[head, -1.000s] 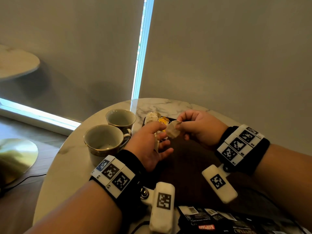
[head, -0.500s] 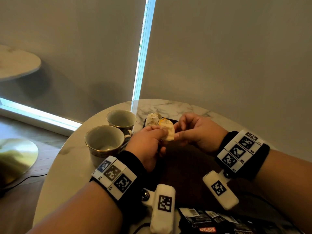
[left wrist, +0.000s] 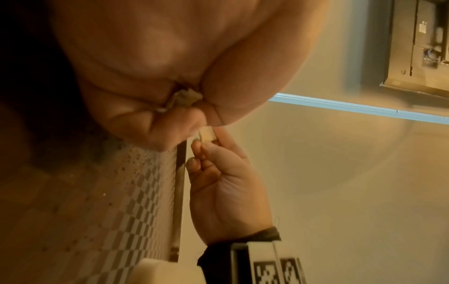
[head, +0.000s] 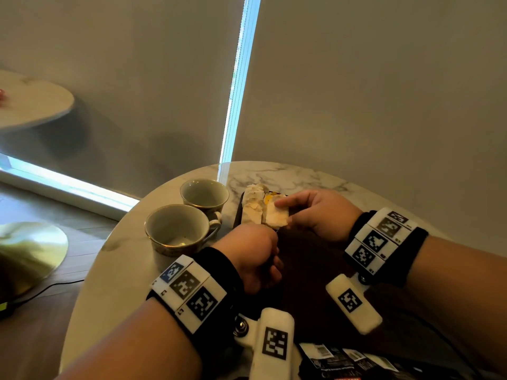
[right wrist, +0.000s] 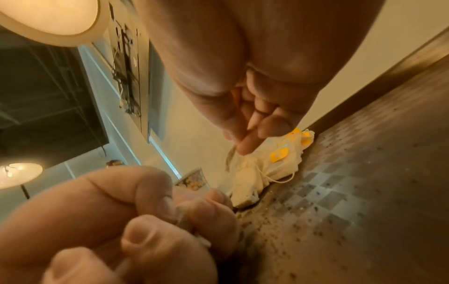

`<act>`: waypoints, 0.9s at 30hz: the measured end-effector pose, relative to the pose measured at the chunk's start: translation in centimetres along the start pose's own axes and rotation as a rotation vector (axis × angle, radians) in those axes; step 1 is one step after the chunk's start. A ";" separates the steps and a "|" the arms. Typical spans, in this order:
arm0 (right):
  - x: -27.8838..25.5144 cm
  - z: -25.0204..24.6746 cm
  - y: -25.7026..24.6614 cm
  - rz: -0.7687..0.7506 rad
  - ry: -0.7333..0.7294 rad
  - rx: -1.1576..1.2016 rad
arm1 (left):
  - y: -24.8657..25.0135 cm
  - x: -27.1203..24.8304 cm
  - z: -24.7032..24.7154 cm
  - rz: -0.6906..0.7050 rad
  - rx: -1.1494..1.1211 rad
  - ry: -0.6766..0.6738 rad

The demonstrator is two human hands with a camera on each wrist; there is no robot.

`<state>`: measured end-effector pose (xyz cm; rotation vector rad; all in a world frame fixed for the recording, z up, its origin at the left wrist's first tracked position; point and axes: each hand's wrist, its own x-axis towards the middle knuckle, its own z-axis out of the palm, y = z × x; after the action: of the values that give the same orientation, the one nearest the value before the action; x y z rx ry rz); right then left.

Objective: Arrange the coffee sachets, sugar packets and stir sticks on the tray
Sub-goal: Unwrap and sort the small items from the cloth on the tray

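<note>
A dark patterned tray (head: pixel 307 259) lies on the round marble table. My right hand (head: pixel 284 212) pinches a pale sachet (head: pixel 275 218) by its edge, low over the tray's far left corner, beside a pile of pale sachets with yellow tags (head: pixel 252 204). In the right wrist view that pile (right wrist: pixel 264 169) lies against the tray rim (right wrist: pixel 364 107). My left hand (head: pixel 260 253) is curled into a fist over the tray's left side. In the left wrist view its fingers (left wrist: pixel 150 119) grip crumpled pale sachets (left wrist: pixel 184 97). No stir sticks are in view.
Two empty cups (head: pixel 204 194) (head: pixel 177 229) stand on the table left of the tray, close to my left hand. Dark coffee sachets (head: pixel 343 360) lie at the near edge of the table. A blind-covered wall rises right behind the table.
The pale sachet has passed from between both hands to my right hand alone, now lower and by the pile. My left hand has drawn back toward me and curled up.
</note>
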<state>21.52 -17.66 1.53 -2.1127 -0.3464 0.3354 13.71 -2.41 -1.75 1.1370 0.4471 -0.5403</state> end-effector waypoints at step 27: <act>0.5 0.8 -1.5 -0.051 -0.264 -0.045 | 0.2 0.3 0.0 0.008 -0.019 0.010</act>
<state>21.56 -16.12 2.31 -2.1021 -0.5657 0.5832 14.05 -2.40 -1.78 1.1236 0.4549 -0.5223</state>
